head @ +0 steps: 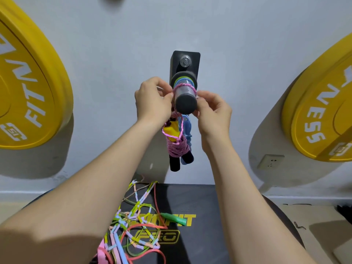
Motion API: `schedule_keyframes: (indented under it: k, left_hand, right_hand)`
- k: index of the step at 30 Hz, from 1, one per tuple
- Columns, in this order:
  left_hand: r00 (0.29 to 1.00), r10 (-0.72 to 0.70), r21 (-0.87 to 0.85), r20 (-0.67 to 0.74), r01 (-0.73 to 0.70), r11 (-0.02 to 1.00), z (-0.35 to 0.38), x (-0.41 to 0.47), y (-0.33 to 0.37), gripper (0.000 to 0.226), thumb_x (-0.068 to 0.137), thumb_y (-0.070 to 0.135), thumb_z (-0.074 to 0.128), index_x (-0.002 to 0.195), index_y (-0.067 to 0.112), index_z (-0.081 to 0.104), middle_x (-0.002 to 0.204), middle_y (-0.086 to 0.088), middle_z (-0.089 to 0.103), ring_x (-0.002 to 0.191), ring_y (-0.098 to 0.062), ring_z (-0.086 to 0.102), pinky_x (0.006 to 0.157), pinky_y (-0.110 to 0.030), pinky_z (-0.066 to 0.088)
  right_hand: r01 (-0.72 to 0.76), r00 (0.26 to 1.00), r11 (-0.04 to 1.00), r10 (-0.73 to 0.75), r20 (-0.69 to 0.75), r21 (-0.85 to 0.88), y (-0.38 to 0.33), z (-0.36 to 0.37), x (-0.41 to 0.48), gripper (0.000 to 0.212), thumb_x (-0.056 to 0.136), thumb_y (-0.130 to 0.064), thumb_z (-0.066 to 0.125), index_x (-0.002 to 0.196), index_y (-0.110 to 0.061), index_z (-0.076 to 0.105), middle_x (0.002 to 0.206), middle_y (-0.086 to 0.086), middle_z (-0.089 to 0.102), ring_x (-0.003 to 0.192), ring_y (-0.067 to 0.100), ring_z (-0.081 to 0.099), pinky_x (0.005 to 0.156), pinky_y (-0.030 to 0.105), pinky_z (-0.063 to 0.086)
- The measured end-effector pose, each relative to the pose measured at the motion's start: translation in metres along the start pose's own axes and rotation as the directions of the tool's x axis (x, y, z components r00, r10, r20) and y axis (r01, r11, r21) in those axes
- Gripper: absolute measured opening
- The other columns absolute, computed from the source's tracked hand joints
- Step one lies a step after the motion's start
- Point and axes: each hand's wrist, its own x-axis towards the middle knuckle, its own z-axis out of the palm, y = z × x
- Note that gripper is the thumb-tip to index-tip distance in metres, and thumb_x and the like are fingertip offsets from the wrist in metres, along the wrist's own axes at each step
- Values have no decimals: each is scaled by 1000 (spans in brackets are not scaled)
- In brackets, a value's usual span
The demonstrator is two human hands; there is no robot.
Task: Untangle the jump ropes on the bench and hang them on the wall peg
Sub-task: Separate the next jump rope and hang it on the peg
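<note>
One pink rope (183, 85) on wall peg (185, 101), pinched by left hand (152, 100), right hand (213, 111); tangled ropes (131, 225), bench (200, 202) left edge.

The wall peg (185, 96) juts from the wall between the left weight plate (28, 82) and the right weight plate (320, 107). A braided jump rope (183, 86) loops over the peg, and its wound bundle (176, 143) hangs below. The left grip (152, 100) pinches the loop at the peg's left, the right grip (213, 113) at its right. Below, the counter (205, 206) meets the wall, with tangled jump ropes (131, 225) on its left part. A wall socket (270, 161) sits under the right plate.
</note>
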Motion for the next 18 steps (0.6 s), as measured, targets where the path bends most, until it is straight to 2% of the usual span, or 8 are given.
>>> schedule_keyframes:
  k: [2, 4, 7, 10, 12, 14, 16, 18]
  left_hand:
    - [1000, 4, -6, -15, -4, 1000, 8, 8, -1, 18, 85, 9, 74, 79, 26, 73, 82, 10, 75, 78, -4, 69, 74, -18, 55]
    - [999, 11, -36, -31, -12, 999, 13, 16, -2, 17, 85, 9, 74, 80, 25, 78, 80, 11, 76, 77, -4, 71, 73, -13, 53]
    - [998, 55, -61, 6, -54, 997, 18, 19, -9, 16, 90, 10, 73, 90, 23, 82, 85, 9, 78, 80, -5, 73, 81, -22, 60]
    - [985, 121, -36, 120, -117, 992, 15, 12, -18, 22, 94, 8, 69, 107, 21, 80, 98, 7, 79, 90, -8, 74, 88, -30, 61]
    - [970, 145, -30, 194, -142, 989, 7, 2, -25, 28, 97, 8, 65, 116, 24, 78, 106, 10, 79, 100, -6, 73, 92, -27, 59]
    - [965, 150, 15, 214, -157, 987, -5, -15, -33, 25, 101, 14, 61, 116, 25, 77, 106, 13, 78, 102, -5, 70, 91, -23, 52]
    - [970, 121, 113, 211, -147, 983, -20, -40, -49, 19, 101, 22, 56, 109, 24, 74, 98, 12, 75, 95, -10, 68, 85, -27, 49]
    - [949, 9, 269, 314, -99, 958, -38, -65, -71, 15, 99, 25, 56, 108, 23, 67, 95, 8, 69, 92, -17, 62, 83, -32, 47]
  right_hand:
    - [-49, 998, 998, 47, 48, 50, 0, 3, 3, 24, 101, -1, 52, 102, -12, 75, 86, 0, 78, 82, 13, 72, 80, 32, 59]
    - [-98, 988, 993, 90, 124, 67, 0, 4, 5, 27, 106, -20, 49, 103, -21, 76, 95, -7, 80, 93, 9, 74, 84, 31, 56]
    - [-161, 959, 985, 140, 245, 66, 6, 4, 7, 43, 114, -45, 32, 112, -31, 73, 96, -19, 80, 112, 6, 70, 99, 35, 53]
    - [-225, 935, 973, 204, 290, 40, 4, 6, 7, 48, 113, -55, 25, 119, -38, 69, 101, -17, 79, 105, 7, 73, 83, 27, 58]
    - [-227, 943, 974, 215, 252, 17, 1, 6, 4, 39, 113, -47, 32, 119, -36, 69, 101, -10, 78, 89, 7, 75, 69, 22, 59]
    - [-163, 978, 985, 168, 121, -51, 2, 4, 0, 27, 108, -22, 45, 117, -23, 71, 99, 1, 76, 85, 14, 70, 73, 27, 57]
    - [-165, 986, 958, 162, -35, -234, 11, -5, -12, 26, 96, -9, 48, 101, -13, 74, 86, 4, 70, 77, 18, 62, 70, 33, 53]
    - [-191, 980, 831, 192, -53, -523, 26, -20, -32, 23, 89, -10, 49, 90, 2, 69, 77, 9, 64, 69, 21, 51, 59, 32, 46]
